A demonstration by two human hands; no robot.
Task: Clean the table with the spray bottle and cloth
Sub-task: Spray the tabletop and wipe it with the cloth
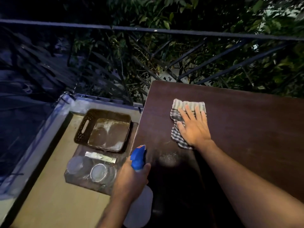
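1. Nearest the camera, the left hand (pixel 130 178) holds the spray bottle (pixel 139 186) at the near left edge of the bench (pixel 246 129). Fingers wrapped tight around the neck just under the blue trigger head (pixel 137 157); pale body of the bottle hangs below the fist. Long axis runs near to far, nozzle end aimed away from the person and over the bench top.

2. Just beyond the nozzle, a patch of fine droplets (pixel 169 157) shows on the dark wood. Judged: spray already laid here, not yet wiped.

3. Farther out, the right hand (pixel 194 127) lies flat on the striped cloth (pixel 182 116), fingers spread apart and pressing down, not gripping. Cloth is crumpled, touching the bench, near its far left corner.

4. Key relation: wet patch lies toward the person and slightly left of the cloth, between the two hands. The right hand is the one on the cloth, so the likely next stroke drags it back toward the body over the droplets. Left hand and bottle sit close to that path; risk of a bump, judged slight.

5. Left of the bench, lower down: a brown basket (pixel 102 129), clear jars (pixel 88 168), a flat strip (pixel 100 157). Not involved.

6. Farthest: metal railing (pixel 181 32), foliage behind. Lighting dim.
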